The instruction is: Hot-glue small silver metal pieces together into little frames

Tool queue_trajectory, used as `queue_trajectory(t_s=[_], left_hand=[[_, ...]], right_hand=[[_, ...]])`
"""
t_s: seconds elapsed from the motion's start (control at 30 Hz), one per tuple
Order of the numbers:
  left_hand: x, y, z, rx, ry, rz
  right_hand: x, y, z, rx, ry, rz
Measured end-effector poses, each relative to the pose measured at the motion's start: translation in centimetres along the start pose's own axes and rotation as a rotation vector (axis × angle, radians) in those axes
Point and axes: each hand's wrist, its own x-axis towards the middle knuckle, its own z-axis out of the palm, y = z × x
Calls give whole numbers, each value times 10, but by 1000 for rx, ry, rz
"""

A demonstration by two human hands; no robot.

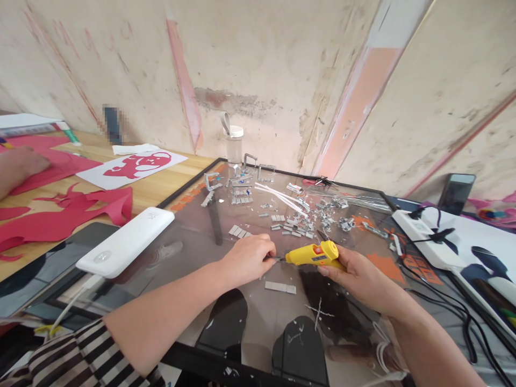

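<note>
My right hand (355, 271) is wrapped round a yellow hot glue gun (308, 255), whose nozzle points left. Just left of that nozzle, my left hand (250, 258) pinches something small, mostly hidden by the fingers. Below the hands, a joined strip of flat grey pieces (280, 287) lies on the glass tabletop (193, 236). Another row of grey pieces (239, 231) sits beyond my left hand. Farther back is a heap of small silvery pieces (318, 215), with thin white sticks (282, 198) beside it. Small grey frames (266, 171) stand near the back edge.
A white power bank (127, 242) lies to the left, a white power strip (427, 239) with black cables to the right. At the back stands a lidded clear jar (234, 145). Another person's hand (22, 166) rests on red paper (76, 161) at far left.
</note>
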Motion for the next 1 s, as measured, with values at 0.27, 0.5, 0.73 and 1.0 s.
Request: queue_trajectory(t_s=[0.27,0.5,0.73,1.0], left_hand=[[0,0,0,-4,-5,0],[0,-2,2,-18,16,0],[-2,-2,2,-55,16,-22],[-1,-1,3,-61,16,-40]], right_hand=[[-2,-5,-1,17,-24,-9],[-4,-6,-8,94,-28,33],[-23,16,-45,443,202,286],[-31,64,-81,267,555,588]])
